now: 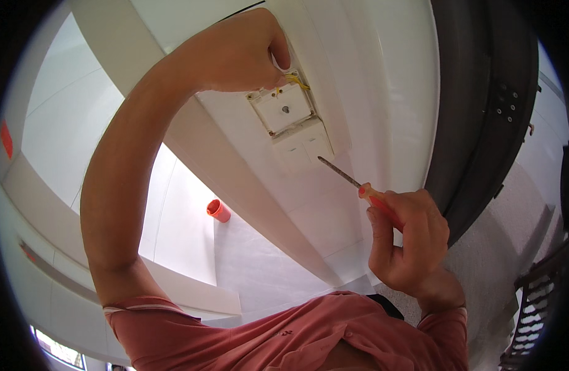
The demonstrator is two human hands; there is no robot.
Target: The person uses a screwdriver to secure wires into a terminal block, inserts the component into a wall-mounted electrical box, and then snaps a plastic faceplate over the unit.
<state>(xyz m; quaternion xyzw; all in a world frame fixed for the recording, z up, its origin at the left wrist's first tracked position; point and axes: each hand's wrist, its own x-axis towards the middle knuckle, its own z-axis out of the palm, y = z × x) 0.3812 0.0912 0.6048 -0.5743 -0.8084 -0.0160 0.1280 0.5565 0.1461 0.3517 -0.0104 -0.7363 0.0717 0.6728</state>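
My right hand (411, 238) is closed round the red and clear handle of a screwdriver (340, 171). Its metal shaft points up and left, and the tip is just off a white double wall switch (304, 147). Above that switch is an uncovered white switch unit (283, 110) with a round metal part at its middle. Yellow wires (300, 80) stick out along its upper edge. My left hand (250, 59) reaches over from the left, fingers curled and closed against that edge beside the wires. What its fingertips pinch is hidden.
A white pillar edge (235, 191) runs down beside the switches. An orange-red cup-shaped container (219, 211) stands lower left on the pale floor. A dark door (476, 117) fills the right side, with dark carved railing (535, 309) beyond it.
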